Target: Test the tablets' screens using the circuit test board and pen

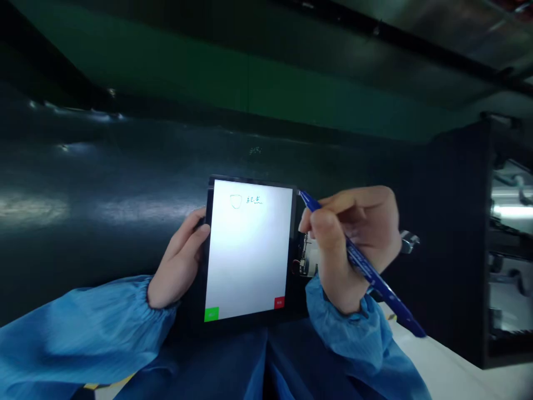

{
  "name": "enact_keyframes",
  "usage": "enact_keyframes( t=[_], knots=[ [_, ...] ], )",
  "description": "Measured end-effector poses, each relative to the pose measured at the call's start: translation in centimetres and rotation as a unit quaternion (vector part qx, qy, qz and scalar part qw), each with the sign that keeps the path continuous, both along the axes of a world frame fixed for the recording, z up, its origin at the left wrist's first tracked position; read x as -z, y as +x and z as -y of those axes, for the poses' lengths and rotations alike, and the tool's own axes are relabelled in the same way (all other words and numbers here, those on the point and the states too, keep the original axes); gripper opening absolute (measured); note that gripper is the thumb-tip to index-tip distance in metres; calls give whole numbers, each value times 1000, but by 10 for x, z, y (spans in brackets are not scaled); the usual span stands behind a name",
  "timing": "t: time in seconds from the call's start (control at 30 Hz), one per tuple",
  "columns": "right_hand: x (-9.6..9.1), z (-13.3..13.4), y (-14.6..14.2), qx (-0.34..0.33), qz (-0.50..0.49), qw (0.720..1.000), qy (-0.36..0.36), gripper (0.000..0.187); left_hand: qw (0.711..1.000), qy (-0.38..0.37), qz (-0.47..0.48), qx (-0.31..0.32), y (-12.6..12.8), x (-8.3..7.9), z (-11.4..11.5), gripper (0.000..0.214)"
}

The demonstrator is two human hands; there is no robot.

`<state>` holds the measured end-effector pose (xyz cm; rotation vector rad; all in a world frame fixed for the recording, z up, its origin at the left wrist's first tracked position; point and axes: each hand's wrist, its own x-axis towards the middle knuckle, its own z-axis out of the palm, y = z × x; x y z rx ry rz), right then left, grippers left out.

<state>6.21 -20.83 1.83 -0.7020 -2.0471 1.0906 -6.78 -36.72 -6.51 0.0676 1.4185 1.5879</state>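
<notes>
A tablet (pixel 249 250) with a bright white screen stands upright in front of me, with a small drawn mark and scribble near its top, a green button at bottom left and a red one at bottom right. My left hand (pixel 180 262) grips the tablet's left edge, fingers wrapped round it. My right hand (pixel 353 244) is closed on a blue pen (pixel 362 265), its tip at the tablet's upper right corner. Behind that hand a small part with wires (pixel 305 260) shows beside the tablet. Both arms wear blue sleeves.
A dark glossy surface (pixel 104 183) spreads behind the tablet, with a green band (pixel 250 83) above it. A black box-like unit (pixel 458 239) with metal machine parts (pixel 510 211) stands at the right. A white surface (pixel 449 361) lies at the lower right.
</notes>
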Motion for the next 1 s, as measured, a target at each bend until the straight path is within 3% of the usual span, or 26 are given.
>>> enact_keyframes(
  t=[0.07,0.2,0.33,0.57,0.73,1.0],
  knots=[
    [6,0,-11,-20,-14,998,-63,8,999,-5,36,37,-6,2,2,47],
    [19,0,-31,-94,55,982,-154,11,989,8,130,64,-10,1,6,59],
    [28,2,-40,-92,88,975,-180,14,981,-23,186,54,-11,-8,4,62],
    [35,0,-45,-63,92,992,-54,15,970,-93,216,59,-14,-17,7,59],
    [34,-4,-60,-105,163,979,68,22,964,-146,214,65,-15,-20,10,55],
    [45,-2,-66,-115,199,964,130,22,951,-191,228,80,-16,-23,13,50]
  ],
)
